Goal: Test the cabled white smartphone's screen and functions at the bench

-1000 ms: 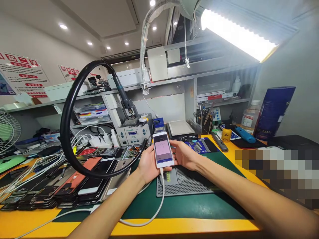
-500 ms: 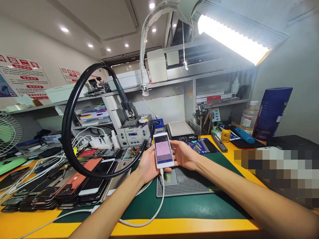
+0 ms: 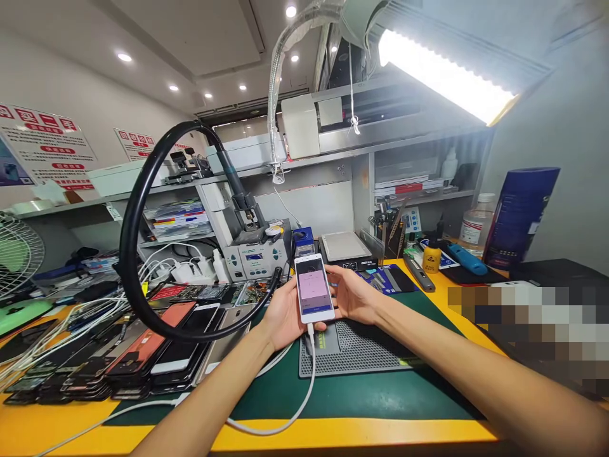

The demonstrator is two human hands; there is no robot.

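A white smartphone (image 3: 314, 289) with a lit screen is held upright, leaning back, over the bench. A white charging cable (image 3: 313, 355) is plugged into its lower end and loops down to the left. My left hand (image 3: 284, 311) is closed round the phone's left side, its fingers partly hidden behind it. From the right, my right hand (image 3: 354, 295) supports the phone's edge, fingers curled against its side and back. Below the phone lies a grey perforated pad (image 3: 366, 352) on a green mat (image 3: 380, 400).
Stacks of phones and screens (image 3: 176, 343) lie at left, under the black hose (image 3: 124, 254) of a hot-air station (image 3: 257, 257). Behind the phone is a flat heating plate (image 3: 345, 246). A yellow bottle (image 3: 431, 259) and blue tool (image 3: 466, 259) stand right. A lamp (image 3: 447, 76) hangs overhead.
The phone has shifted very slightly to the right and down in the view, with both hands still around it. The rest looks the same.
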